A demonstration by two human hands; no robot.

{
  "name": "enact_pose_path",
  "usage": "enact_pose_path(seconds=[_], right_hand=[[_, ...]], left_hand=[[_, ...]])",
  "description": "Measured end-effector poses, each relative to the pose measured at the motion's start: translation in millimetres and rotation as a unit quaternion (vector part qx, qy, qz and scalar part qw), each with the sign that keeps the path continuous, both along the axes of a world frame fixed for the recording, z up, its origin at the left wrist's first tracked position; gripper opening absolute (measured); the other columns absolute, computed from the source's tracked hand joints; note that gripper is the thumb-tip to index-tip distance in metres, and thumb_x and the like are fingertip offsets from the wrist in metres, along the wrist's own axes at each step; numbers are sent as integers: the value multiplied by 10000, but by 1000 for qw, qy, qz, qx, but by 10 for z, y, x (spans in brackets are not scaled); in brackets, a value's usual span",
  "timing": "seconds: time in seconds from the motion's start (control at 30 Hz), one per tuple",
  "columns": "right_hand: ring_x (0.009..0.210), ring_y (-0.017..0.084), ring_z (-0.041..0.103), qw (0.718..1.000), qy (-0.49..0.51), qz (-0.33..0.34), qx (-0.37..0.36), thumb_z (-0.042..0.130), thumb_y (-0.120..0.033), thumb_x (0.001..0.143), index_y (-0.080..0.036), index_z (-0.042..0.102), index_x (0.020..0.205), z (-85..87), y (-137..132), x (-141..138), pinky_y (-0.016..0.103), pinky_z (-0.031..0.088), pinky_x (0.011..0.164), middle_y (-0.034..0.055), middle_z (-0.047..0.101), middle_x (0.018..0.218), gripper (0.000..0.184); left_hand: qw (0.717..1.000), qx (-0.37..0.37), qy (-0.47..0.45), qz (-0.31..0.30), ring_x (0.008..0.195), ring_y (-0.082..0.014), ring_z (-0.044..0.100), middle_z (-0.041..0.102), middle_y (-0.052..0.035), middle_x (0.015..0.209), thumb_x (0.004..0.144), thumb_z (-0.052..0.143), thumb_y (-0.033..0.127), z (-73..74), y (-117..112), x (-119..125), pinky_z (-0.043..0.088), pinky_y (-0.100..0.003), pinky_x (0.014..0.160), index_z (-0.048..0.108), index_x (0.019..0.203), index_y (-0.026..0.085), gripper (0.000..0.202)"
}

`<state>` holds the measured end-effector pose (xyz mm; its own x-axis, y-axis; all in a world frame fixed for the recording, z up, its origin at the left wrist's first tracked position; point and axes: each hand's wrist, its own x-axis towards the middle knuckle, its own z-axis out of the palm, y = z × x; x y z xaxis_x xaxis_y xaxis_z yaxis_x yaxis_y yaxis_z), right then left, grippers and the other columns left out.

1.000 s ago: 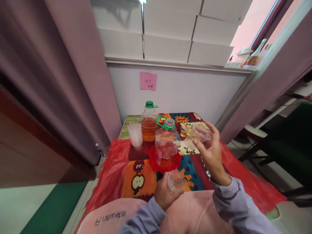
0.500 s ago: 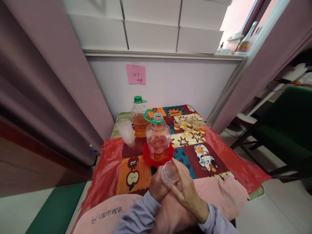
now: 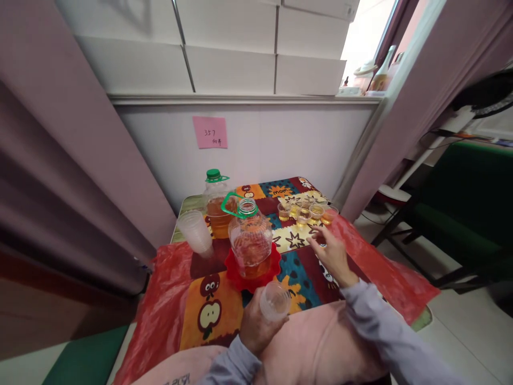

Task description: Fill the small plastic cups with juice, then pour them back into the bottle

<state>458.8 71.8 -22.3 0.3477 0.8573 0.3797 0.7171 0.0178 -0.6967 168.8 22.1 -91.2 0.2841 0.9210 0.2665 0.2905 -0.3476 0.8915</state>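
Note:
My left hand (image 3: 256, 323) is wrapped round a clear plastic cup (image 3: 275, 300) just above my lap; whether it is one cup or several nested ones I cannot tell. Reaching out over the table, my right hand (image 3: 331, 255) has thumb and fingers apart with nothing visible between them. It is nearest to a group of small clear cups (image 3: 303, 217) that contain yellowish liquid. In front of my left hand, an uncapped clear jug (image 3: 250, 240) with a green handle stands on a red scalloped dish (image 3: 276, 266), with some amber liquid at its bottom.
A second jug (image 3: 218, 214), green-capped and fuller, stands behind on the left. Beside it a stack of clear cups (image 3: 195, 232) leans. Red plastic sheeting (image 3: 160, 289) hangs over the table's sides. A green chair (image 3: 465, 198) is at the right; a wall (image 3: 264, 139) closes the back.
My right hand has left the plastic cup and moved forward and right toward the small filled cups. The left hand still holds the plastic cup. The whole view has shifted slightly.

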Motion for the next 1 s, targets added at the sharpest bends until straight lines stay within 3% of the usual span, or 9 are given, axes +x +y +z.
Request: enact_pose_path(seconds=[0.1, 0.2, 0.4, 0.5, 0.8, 1.0], right_hand=[[808, 262, 779, 997, -55, -29, -36, 689, -426, 933, -190, 785, 1191, 6, 515, 300, 378, 605, 779, 80, 825, 899, 363], [734, 217, 732, 996, -71, -34, -38, 726, -415, 913, -217, 808, 1131, -75, 833, 396, 319, 569, 734, 42, 806, 820, 306], [743, 229, 711, 995, -94, -20, -34, 639, -511, 980, -208, 816, 929, -160, 979, 383, 315, 541, 687, 91, 824, 854, 355], [787, 262, 737, 994, -103, -2, -34, 587, -513, 1008, -210, 816, 925, -191, 780, 345, 354, 555, 710, 117, 840, 895, 390], [892, 302, 813, 989, -130, 71, -5, 623, -412, 1034, -275, 815, 975, -346, -347, 78, 420, 622, 814, 71, 860, 986, 242], [897, 272, 810, 985, -150, 81, 18, 598, -420, 1083, -269, 815, 989, -427, -649, -52, 401, 636, 832, 70, 855, 998, 281]], left_hand=[[1000, -1, 4, 1, 749, -268, 779, 815, -32, 921, 708, 896, 488, 18, 6, 7, 682, -426, 717, 701, 1135, 269, 517], [1000, 3, 1, 5, 724, -288, 770, 812, -38, 908, 697, 902, 481, 36, 3, 9, 681, -462, 703, 694, 1095, 292, 488], [1000, 5, 11, 13, 731, -268, 777, 811, -11, 893, 672, 897, 416, 67, -7, 11, 673, -410, 682, 683, 1070, 299, 468], [1000, 9, 10, 15, 719, -254, 774, 815, -15, 894, 692, 875, 424, 75, -15, 12, 667, -388, 675, 693, 1091, 278, 463], [999, 39, 13, 17, 768, -262, 797, 830, -49, 940, 728, 877, 435, -34, 1, 4, 678, -376, 678, 704, 1128, 247, 475], [998, 63, 11, 8, 836, -275, 817, 838, -71, 1012, 747, 892, 535, -21, 17, -6, 701, -398, 743, 715, 1191, 240, 563]])
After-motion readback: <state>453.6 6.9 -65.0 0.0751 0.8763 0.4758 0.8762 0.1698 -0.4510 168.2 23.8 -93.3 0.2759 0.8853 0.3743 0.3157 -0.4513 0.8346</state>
